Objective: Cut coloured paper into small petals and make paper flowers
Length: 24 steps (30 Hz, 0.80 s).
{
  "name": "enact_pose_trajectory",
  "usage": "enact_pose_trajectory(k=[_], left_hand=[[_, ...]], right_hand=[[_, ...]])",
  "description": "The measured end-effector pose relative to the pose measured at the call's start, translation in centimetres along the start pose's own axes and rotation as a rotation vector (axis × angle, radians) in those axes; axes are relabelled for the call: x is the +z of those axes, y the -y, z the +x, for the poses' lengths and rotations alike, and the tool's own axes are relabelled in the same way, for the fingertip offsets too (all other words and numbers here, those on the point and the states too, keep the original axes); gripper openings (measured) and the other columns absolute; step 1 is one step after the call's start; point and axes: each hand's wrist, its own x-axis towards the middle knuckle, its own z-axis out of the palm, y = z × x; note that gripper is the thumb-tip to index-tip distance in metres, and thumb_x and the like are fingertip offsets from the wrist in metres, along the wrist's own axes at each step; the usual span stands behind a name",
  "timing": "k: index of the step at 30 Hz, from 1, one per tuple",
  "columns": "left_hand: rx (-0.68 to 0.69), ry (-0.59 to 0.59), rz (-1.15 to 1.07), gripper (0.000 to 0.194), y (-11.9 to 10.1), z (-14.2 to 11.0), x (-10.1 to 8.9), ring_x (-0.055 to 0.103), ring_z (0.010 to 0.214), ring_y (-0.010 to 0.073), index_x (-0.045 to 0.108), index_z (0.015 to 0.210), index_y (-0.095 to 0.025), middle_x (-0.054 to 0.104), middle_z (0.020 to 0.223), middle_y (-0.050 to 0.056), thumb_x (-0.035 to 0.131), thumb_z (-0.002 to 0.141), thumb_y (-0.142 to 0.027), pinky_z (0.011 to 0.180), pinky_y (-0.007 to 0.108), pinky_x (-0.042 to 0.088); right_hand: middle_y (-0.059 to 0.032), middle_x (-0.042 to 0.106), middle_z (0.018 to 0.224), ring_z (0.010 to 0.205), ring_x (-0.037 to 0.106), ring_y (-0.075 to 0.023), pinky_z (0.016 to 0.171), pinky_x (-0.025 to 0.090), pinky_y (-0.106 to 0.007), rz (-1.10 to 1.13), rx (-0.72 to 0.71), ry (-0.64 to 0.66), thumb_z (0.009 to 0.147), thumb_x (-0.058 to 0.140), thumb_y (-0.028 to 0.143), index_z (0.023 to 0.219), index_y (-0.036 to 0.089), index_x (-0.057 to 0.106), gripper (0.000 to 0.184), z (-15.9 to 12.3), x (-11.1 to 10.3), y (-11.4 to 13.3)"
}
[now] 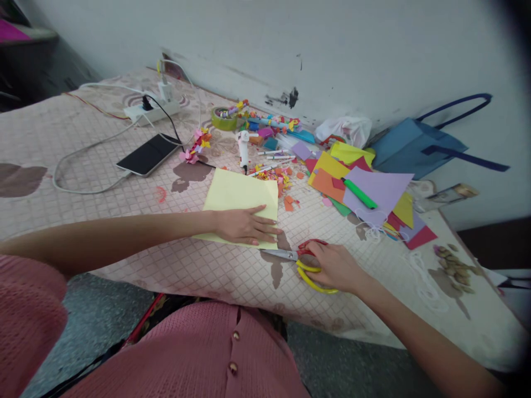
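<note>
A pale yellow sheet of paper lies on the patterned tablecloth in front of me. My left hand rests flat on its lower right part, fingers stretched toward the right edge. To the right, my right hand is closed on a pair of scissors with one red and one yellow handle loop. The blades point left, their tips at the paper's lower edge near my left fingers. Whether the blades touch the paper I cannot tell.
Behind the paper stand a white glue gun, a roll of tape and paper scraps. Coloured sheets with a green marker lie right, near a blue bag. A phone and power strip with cables are left.
</note>
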Motion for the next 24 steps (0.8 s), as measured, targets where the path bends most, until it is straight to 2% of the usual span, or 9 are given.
enact_pose_trajectory(k=[6, 11, 19, 24], left_hand=[[-0.005, -0.03, -0.037, 0.047, -0.1, 0.1, 0.0, 0.028, 0.137, 0.0187, 0.036, 0.138, -0.036, 0.037, 0.146, -0.003, 0.041, 0.092, -0.031, 0.114, 0.044, -0.006], [-0.046, 0.042, -0.032, 0.047, -0.2, 0.1, -0.1, 0.023, 0.139, 0.0179, 0.032, 0.14, -0.036, 0.031, 0.149, -0.004, 0.037, 0.093, -0.033, 0.113, 0.043, -0.011], [-0.046, 0.058, -0.021, 0.047, -0.2, 0.1, -0.1, 0.022, 0.14, 0.0177, 0.032, 0.14, -0.036, 0.03, 0.149, -0.004, 0.036, 0.093, -0.032, 0.113, 0.043, -0.012], [-0.014, 0.007, -0.008, 0.046, -0.1, 0.1, 0.0, 0.025, 0.138, 0.0195, 0.034, 0.14, -0.035, 0.034, 0.148, -0.002, 0.036, 0.093, -0.033, 0.114, 0.045, -0.008]], right_hand=[[-0.0068, 0.067, 0.083, 0.073, 0.064, -0.0232, 0.057, 0.039, -0.029, 0.003, 0.001, -0.005, 0.077, 0.059, 0.042, 0.097, 0.018, 0.051, 0.032, -0.2, 0.0, -0.2], [-0.0065, 0.067, 0.086, 0.077, 0.065, -0.0228, 0.06, 0.04, -0.029, 0.018, 0.008, 0.005, 0.08, 0.056, 0.042, 0.1, 0.018, 0.049, 0.032, 0.2, -0.1, 0.3], [-0.0068, 0.068, 0.084, 0.074, 0.064, -0.0238, 0.057, 0.039, -0.029, 0.005, -0.011, -0.027, 0.077, 0.059, 0.042, 0.098, 0.019, 0.05, 0.033, -0.2, 0.1, 0.4], [-0.0069, 0.068, 0.085, 0.071, 0.064, -0.0231, 0.057, 0.039, -0.03, 0.025, 0.02, -0.031, 0.078, 0.057, 0.04, 0.099, 0.018, 0.049, 0.031, -0.1, -0.1, 1.0]])
